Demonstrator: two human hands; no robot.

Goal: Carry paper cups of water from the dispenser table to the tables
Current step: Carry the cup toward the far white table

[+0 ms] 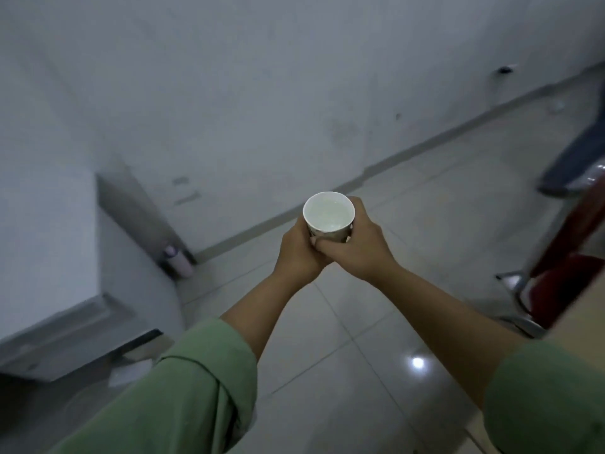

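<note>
Here, cup: a white paper cup [328, 213] is being held upright out in front of the person, near the middle of the view, its mouth open to the camera.
Water: pale liquid is showing inside the cup, filling it close to the rim.
Left hand: the left hand [299, 253] is wrapping the cup's lower wall from about 8 o'clock, fingers curled closed against it.
Right hand: the right hand [360, 245] is gripping the cup from about 4 o'clock, its thumb lying across the near side and overlapping the left hand's fingers.
Sleeves: green sleeves [199, 385] are sitting pushed up near the elbows, forearms bare.
Floor: a pale tiled floor [376, 322] is lying under the hands, with a bright spot of light reflecting at 5 o'clock.
Wall: a grey-white wall [262, 93] is filling the view from 10 to 1 o'clock.
Bottle: a small pale bottle [178, 263] is lying on the floor at 9 o'clock, against the wall corner.
Chair: a red seat on a metal frame [563, 267] is standing at 3 o'clock.
Other person: a leg in dark trousers [576, 155] is showing at 2 o'clock, blurred.
</note>
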